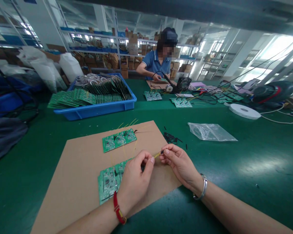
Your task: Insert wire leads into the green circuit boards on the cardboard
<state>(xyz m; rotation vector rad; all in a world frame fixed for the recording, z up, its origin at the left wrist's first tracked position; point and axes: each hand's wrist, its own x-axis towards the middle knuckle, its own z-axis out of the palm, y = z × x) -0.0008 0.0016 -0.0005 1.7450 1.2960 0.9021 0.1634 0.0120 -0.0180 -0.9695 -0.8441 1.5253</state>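
The left hand [136, 177], fingers pinched, holds yellow wires [156, 155] above the cardboard [80, 162], hiding part of the near circuit boards [106, 183]. The right hand [179, 162] pinches a black tube [162, 151] at the wires; how far on it sits is unclear. Beyond, another board [108, 143] already carries black tubes [115, 137]. Loose tubes [170, 137] lie unused; stacked boards [109, 98] stand in the blue tray [100, 110], their wiring indistinct.

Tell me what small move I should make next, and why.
I'd probably ease the black piece along the yellow wires with your right hand: it sits at those fingertips, where the wires reach; your left hand pinches the wires; and the farther board carries similar black pieces.
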